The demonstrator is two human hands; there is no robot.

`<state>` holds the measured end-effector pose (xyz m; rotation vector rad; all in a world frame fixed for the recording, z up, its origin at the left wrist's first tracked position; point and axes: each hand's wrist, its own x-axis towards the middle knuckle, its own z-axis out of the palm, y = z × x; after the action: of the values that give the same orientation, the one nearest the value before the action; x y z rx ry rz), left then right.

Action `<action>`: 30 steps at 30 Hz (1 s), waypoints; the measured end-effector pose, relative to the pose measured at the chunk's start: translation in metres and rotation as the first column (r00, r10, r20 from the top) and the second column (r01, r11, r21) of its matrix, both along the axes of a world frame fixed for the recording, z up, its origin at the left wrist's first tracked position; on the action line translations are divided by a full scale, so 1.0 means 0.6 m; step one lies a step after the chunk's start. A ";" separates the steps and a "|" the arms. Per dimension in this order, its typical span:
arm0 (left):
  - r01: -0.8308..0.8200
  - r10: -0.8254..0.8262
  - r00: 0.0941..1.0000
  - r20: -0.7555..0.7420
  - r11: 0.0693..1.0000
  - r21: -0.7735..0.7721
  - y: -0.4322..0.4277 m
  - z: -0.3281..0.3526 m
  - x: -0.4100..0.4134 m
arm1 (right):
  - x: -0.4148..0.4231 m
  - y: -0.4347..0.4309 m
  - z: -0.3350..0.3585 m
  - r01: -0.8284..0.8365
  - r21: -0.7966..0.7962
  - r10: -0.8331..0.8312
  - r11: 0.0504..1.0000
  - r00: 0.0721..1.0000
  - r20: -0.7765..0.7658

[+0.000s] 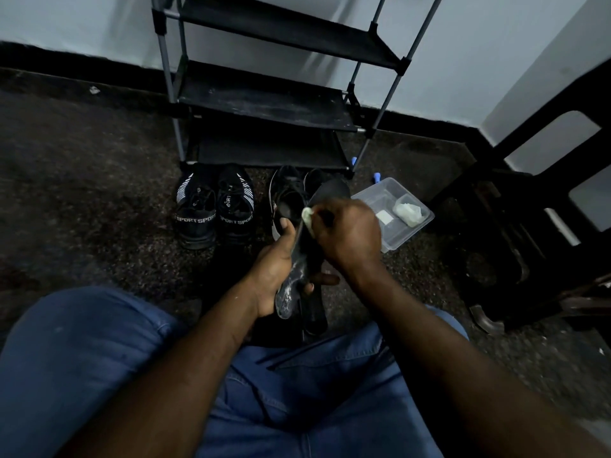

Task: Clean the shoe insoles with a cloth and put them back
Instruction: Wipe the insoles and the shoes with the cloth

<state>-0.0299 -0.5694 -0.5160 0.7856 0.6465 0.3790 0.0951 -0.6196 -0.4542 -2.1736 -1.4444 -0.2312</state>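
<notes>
My left hand (277, 268) grips a dark insole (299, 262) from below, its heel end speckled with white dust and its toe end pointing away toward the shoes. My right hand (345, 231) pinches a small pale cloth (307, 217) and presses it on the insole's upper half. A second dark insole (314, 312) lies under it over my lap. Two pairs of black shoes stand on the floor: one marked SPORT (214, 206) at the left, the other pair (291, 196) just behind my hands.
A clear plastic tub (393, 213) holding a pale wad and a white block sits on the carpet to the right. A black shelf rack (264, 94) stands against the wall ahead. A dark stool (529, 209) is at the right.
</notes>
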 end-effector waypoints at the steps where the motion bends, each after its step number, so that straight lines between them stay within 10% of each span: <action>1: -0.012 0.013 1.000 -0.014 1.000 0.009 -0.004 0.003 0.000 | 0.004 0.003 0.002 -0.010 -0.004 0.010 1.000 1.000 -0.007; 30: 0.096 -0.092 0.995 -0.045 0.989 0.112 -0.004 0.044 -0.015 | 0.033 0.040 -0.003 -0.014 0.014 0.015 1.000 0.997 -0.074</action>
<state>-0.0387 -0.5716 -0.4894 0.9308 0.6260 0.3166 0.1149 -0.5954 -0.4558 -2.1370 -1.4129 -0.1527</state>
